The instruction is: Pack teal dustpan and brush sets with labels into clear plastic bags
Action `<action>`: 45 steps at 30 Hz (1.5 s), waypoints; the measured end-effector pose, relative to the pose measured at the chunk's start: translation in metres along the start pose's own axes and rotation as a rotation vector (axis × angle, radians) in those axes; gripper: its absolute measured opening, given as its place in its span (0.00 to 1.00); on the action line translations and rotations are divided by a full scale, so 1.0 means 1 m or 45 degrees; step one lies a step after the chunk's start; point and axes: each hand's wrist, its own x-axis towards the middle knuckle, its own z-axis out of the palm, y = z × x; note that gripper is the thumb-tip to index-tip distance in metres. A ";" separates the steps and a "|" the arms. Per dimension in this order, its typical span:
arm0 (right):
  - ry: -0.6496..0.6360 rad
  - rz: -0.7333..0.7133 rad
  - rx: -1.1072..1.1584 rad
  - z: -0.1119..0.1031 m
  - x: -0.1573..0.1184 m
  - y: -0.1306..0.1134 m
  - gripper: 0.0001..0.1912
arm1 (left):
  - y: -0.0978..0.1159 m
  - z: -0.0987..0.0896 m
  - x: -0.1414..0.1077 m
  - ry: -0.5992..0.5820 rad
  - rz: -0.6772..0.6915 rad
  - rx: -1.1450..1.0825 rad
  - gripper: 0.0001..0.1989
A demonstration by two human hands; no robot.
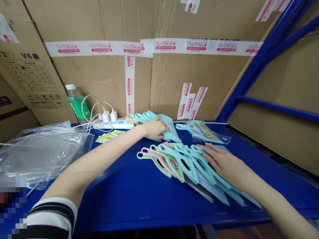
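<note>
Pale-blue brushes [186, 158], with green and pink ones at the left end, lie in an overlapping fan on the blue table [112, 199], ring ends towards the boxes, bristles slanting back to our right. Behind them, a stack of dustpans [171, 127], mostly blue, handles pointing left. Step in hand, as we judge it: handling the two groups side by side, one hand to each. Left arm reaches across from the near left, forearm slanting inward; left hand [156, 129] palm down over the dustpans, fingers bent a little across them. We cannot tell whether it grips any or merely rests. Right arm comes in from the near right; right hand [223, 162] palm down at the right side of the fan, fingers long and loosely spread, tips by the blue rings, no closed grip seen. Taking one brush from this fan would, we think, call for fingertips on a single handle, the overlapping neighbours held back, since bristles could snag. Beyond the right hand, a bagged set [203, 131] lies flat, a printed card showing through clear film. Yellow-green cards [109, 136] sit left of the dustpans, near the power strip [118, 123].
</note>
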 end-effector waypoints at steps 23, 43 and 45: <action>-0.145 0.158 -0.258 -0.026 0.019 -0.034 0.15 | 0.010 -0.018 -0.074 0.296 -0.222 0.387 0.10; 0.051 -0.165 -0.294 -0.049 0.071 -0.123 0.09 | 0.050 0.023 -0.163 0.117 -0.338 0.101 0.09; -0.010 -0.182 -0.285 -0.049 0.075 -0.139 0.09 | 0.050 0.026 -0.163 0.087 -0.342 0.098 0.08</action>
